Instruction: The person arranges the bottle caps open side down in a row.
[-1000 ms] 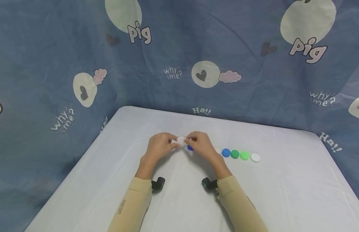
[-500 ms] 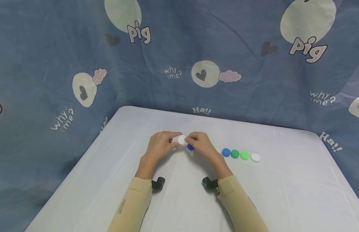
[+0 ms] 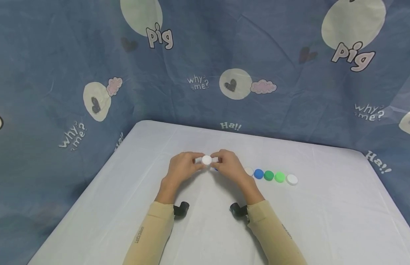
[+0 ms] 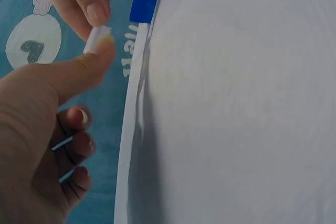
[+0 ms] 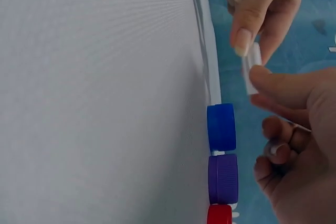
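Observation:
A white bottle cap (image 3: 206, 160) is held up between both hands, over the far-middle part of the table. My left hand (image 3: 182, 167) pinches its left side with thumb and forefinger, the other fingers loosely curled. From the right, my right hand (image 3: 229, 167) pinches the same cap. In the right wrist view the white cap (image 5: 252, 72) is seen edge-on between the two thumbs. Just under the hands stands a blue cap (image 5: 221, 127) on the table, mostly hidden behind the right hand in the head view.
A purple cap (image 5: 223, 179) and a red cap (image 5: 219, 214) follow the blue one in line. To the right the row continues with white, blue (image 3: 258, 174), dark green (image 3: 269, 175), light green (image 3: 279, 177) and white (image 3: 292, 179) caps. A printed blue cloth (image 3: 205, 106) hangs behind the table.
The left fingers, spread around the white cap half a second ago, have come in on its side. The right fingers have shifted their hold, and the blue cap behind them is more covered.

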{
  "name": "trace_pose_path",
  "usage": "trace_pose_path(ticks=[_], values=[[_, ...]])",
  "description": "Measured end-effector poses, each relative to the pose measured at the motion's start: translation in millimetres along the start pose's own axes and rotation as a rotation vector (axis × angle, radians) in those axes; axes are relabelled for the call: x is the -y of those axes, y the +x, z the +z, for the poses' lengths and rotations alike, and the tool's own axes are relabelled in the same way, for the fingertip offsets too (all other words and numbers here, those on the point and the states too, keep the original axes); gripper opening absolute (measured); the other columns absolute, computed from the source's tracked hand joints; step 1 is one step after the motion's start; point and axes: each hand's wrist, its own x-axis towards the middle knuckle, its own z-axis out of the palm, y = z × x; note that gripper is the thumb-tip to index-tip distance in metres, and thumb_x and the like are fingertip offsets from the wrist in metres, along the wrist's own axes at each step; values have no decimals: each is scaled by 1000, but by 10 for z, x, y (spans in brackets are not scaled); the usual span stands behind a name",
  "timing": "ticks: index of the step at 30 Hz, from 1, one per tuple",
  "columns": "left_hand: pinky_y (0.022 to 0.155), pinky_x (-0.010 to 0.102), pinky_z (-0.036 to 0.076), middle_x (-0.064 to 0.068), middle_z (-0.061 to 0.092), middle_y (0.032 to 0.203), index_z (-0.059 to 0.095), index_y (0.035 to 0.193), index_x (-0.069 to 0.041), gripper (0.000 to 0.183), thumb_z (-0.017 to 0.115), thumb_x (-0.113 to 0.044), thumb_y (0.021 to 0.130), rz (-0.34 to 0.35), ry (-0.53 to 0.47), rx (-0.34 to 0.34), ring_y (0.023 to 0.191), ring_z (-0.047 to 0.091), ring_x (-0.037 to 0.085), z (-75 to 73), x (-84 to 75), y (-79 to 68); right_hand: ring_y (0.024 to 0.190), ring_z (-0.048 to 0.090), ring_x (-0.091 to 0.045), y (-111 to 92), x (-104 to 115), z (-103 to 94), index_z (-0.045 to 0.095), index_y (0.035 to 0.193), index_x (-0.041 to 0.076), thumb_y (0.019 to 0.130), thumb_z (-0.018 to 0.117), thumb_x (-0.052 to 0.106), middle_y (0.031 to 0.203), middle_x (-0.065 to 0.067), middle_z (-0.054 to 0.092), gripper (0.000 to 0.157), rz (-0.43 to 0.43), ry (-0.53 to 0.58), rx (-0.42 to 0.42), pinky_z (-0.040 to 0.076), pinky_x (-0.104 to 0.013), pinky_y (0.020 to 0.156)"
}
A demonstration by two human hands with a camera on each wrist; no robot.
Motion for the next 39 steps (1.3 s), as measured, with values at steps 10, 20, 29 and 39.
trace_pose_path(ticks=[10, 20, 29, 39], values=[[56, 28, 38, -8, 61, 67, 73, 119, -28, 40, 77, -44, 83, -53, 37, 90, 62, 50, 12, 103, -76, 6, 82, 64, -19, 0, 15, 47, 77, 107, 9, 85, 75, 17, 95, -5, 72, 24, -21, -191, 27, 53, -36, 81], [71, 35, 53, 1, 75, 114, 69, 127, -25, 48, 73, -48, 85, -78, 113, 131, 81, 62, 15, 129, -120, 5, 104, 68, -27, -8, 48, 52, 74, 112, 7, 86, 76, 24, 108, -10, 73, 31, 25, -266, 57, 52, -41, 96], [66, 32, 49, 1, 75, 114, 67, 129, -26, 49, 72, -49, 86, -79, 126, 139, 80, 60, 15, 123, -158, -9, 104, 68, -27, -20, 21, 52, 75, 112, 8, 87, 75, 26, 107, -9, 73, 31, 39, -289, 58, 52, -41, 96], [81, 40, 55, 1, 71, 125, 67, 129, -27, 52, 74, -50, 84, -71, 111, 127, 103, 69, 22, 137, -125, -7, 113, 66, -28, -63, -42, -10, 73, 117, 11, 89, 72, 30, 115, -9, 72, 35, 65, -286, 39, 49, -43, 101]])
